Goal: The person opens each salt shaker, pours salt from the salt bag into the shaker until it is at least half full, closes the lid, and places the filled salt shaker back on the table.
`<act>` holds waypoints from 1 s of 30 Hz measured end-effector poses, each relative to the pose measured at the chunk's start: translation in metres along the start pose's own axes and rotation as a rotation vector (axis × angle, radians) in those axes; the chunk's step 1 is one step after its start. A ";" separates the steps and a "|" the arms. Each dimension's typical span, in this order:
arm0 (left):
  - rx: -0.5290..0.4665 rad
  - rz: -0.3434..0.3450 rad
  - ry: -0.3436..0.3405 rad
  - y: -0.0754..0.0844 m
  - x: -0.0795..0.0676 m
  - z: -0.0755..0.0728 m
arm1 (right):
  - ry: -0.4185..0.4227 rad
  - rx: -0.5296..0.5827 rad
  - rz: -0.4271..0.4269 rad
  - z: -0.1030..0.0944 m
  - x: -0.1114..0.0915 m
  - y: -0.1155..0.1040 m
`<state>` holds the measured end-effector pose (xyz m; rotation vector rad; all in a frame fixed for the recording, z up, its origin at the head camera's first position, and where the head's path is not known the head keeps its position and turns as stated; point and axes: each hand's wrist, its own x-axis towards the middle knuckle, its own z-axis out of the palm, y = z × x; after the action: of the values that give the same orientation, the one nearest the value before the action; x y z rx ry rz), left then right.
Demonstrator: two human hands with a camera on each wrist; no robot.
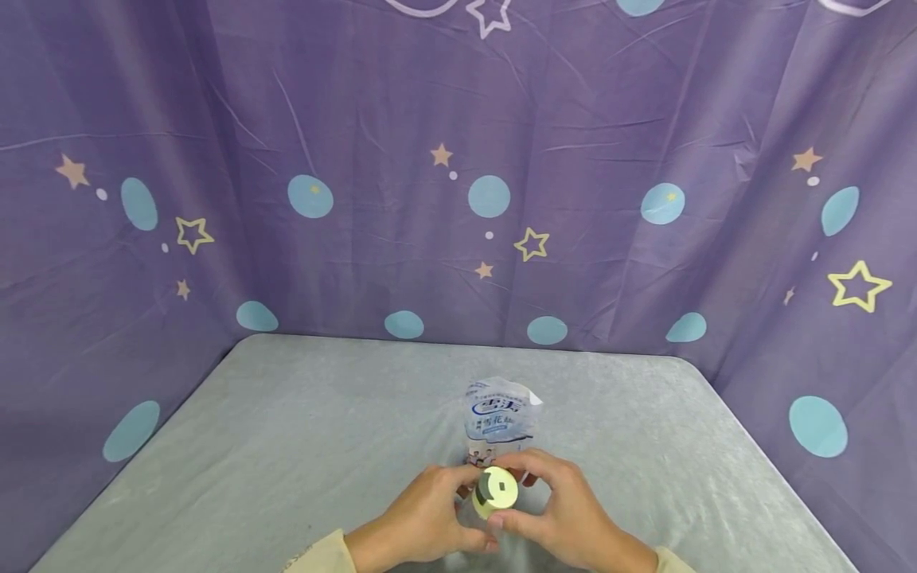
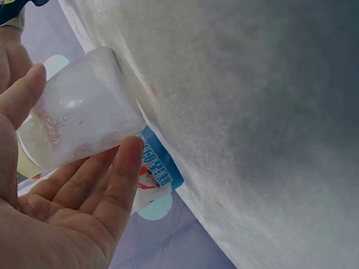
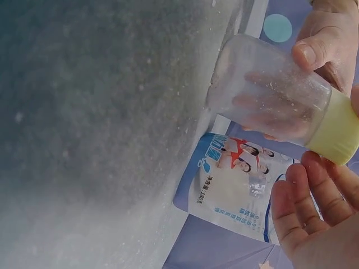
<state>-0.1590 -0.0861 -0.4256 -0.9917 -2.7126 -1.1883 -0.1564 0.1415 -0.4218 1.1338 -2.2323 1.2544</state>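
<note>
Pale sleeves (image 1: 324, 555) at the bottom edge lead to two hands that meet around a clear plastic jar (image 3: 272, 84) with a pale yellow lid (image 1: 500, 489). The jar stands roughly upright between them, lid on top, its base down at the grey cloth-covered table (image 1: 322, 446). The left hand (image 1: 430, 509) curves loosely around the jar's body, thumb on the near side and fingers on the far side; how firmly it presses, I cannot tell. The right hand (image 1: 562, 505) is partly closed, pinching the lid by its rim between thumb and fingertips. Fine specks show on the jar wall near the lid, and the lid's top carries a dark patch and a small square mark, too small to read.

Just behind the jar stands a blue-and-white pouch (image 1: 501, 418), untouched. Its front bears large dark blue Chinese lettering, seemingly 雪涛, with 雪花 in smaller print below. Near the bottom are people in red and white; beside them the right wrist view shows 净含量:180克.
</note>
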 end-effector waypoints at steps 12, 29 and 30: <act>0.044 0.000 -0.036 -0.004 0.000 0.002 | 0.020 -0.020 0.006 -0.004 -0.003 0.002; 0.045 -0.033 -0.050 -0.004 -0.001 0.004 | 0.016 -0.016 0.022 -0.011 -0.008 0.007; 0.043 -0.035 -0.053 -0.004 -0.001 0.003 | 0.012 -0.014 0.031 -0.011 -0.008 0.007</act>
<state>-0.1597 -0.0867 -0.4311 -0.9884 -2.7943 -1.1198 -0.1575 0.1566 -0.4246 1.0873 -2.2544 1.2521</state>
